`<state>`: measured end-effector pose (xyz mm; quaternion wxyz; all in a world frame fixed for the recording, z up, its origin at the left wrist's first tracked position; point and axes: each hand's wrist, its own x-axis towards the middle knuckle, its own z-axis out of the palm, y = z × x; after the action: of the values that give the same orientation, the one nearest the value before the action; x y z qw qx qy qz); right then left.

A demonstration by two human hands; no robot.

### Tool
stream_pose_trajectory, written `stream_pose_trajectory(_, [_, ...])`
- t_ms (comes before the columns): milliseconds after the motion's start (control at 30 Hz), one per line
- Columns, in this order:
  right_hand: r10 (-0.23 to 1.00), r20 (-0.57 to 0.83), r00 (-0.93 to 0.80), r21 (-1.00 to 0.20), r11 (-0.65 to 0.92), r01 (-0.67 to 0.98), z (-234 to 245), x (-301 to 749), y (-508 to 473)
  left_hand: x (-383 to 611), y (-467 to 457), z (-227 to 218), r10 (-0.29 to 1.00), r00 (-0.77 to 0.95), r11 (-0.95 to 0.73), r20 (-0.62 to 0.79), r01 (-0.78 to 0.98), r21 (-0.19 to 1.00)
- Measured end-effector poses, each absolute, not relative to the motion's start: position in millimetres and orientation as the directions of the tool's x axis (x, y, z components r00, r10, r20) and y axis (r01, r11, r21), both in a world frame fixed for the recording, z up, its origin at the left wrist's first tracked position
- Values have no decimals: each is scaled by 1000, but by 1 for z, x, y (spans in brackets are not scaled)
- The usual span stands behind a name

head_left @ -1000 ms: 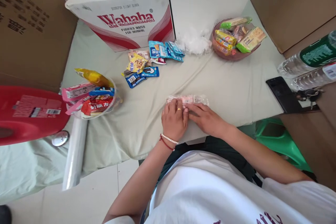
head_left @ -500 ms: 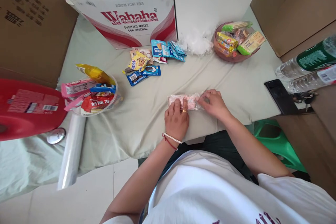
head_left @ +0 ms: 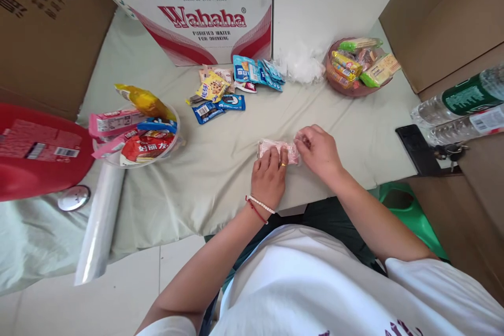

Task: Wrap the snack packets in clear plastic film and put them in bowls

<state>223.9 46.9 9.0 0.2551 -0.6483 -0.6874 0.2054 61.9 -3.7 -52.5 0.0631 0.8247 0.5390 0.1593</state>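
A small pink packet, covered in clear plastic film, lies on the cloth-covered table in front of me. My left hand rests on top of it, palm down, with the fingers stretched out flat over its left and middle part. A ring and two bracelets are on that hand and wrist. At the packet's right end, my right hand is closed in a pinch on the clear film; the fingertips partly hide what they grip.
Snack packets lie beyond my hands. A clear tub of snacks stands left, beside a film roll and a red container. A brown bowl of snacks, crumpled plastic, bottles and a phone are rightward.
My right hand has drawn closer to my left hand and slightly up, still pinching at the packet's right end. The left hand stays on the packet. The view has shifted slightly.
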Motion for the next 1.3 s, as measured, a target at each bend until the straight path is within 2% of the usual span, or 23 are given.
stream_pose_trajectory(100, [981,-69,-182,-436,134,890,18,195,57,61,-2,-51,914,346,-402,212,844,355])
stream_pose_trajectory(167, [962,-147,-231,-394,157,906,16,184,60,51,1,-51,908,358,-418,217,782,462])
stream_pose_trajectory(233, [955,-121,-272,-413,201,888,10,181,57,34,5,-51,889,405,-442,214,637,631])
stream_pose_trajectory(300, [940,-34,-338,-430,292,854,1,183,49,14,8,-50,895,389,-382,219,411,828])
stream_pose_trajectory(367, [914,34,-404,-373,387,844,-8,184,40,-4,9,-49,949,241,-248,205,167,954])
stream_pose_trajectory(433, [900,49,-433,-255,431,866,-14,182,34,-14,10,-47,989,23,-145,145,4,989])
stream_pose_trajectory(500, [907,22,-420,-156,418,895,-16,178,34,-18,9,-44,989,-119,-88,82,-43,995])
stream_pose_trajectory(567, [915,-11,-402,-140,397,907,-13,177,40,-18,6,-40,984,-173,-38,32,-30,999])
stream_pose_trajectory(633, [922,-3,-388,-237,377,895,-5,182,46,-17,2,-35,981,-193,-1,-1,-8,1000])
stream_pose_trajectory(700, [931,36,-364,-467,338,817,5,192,50,-15,-3,-30,979,-204,25,-26,-9,1000])
stream_pose_trajectory(767, [941,5,-339,-764,223,606,13,204,49,-11,-6,-25,984,-147,84,-99,-105,991])
stream_pose_trajectory(833, [927,-121,-355,-949,-4,314,14,211,43,-1,-6,-23,975,5,215,-221,-264,940])
stream_pose_trajectory(900, [901,-233,-366,-972,-211,101,9,212,35,12,-4,-24,943,136,334,-305,-362,870])
stream_pose_trajectory(933, [903,-261,-341,-964,-264,38,4,210,29,21,-2,-26,935,146,354,-323,-378,856])
stream_pose_trajectory(1067, [957,-258,-132,-962,-267,-53,-19,200,5,54,4,-35,950,0,299,-313,-301,906])
stream_pose_trajectory(1200, [989,-144,16,-987,-145,63,-30,214,-11,66,3,-35,964,107,259,-245,-158,953])
stream_pose_trajectory(1300, [990,-83,116,-962,-110,250,-16,256,-1,43,-4,-31,987,103,110,-121,105,988])
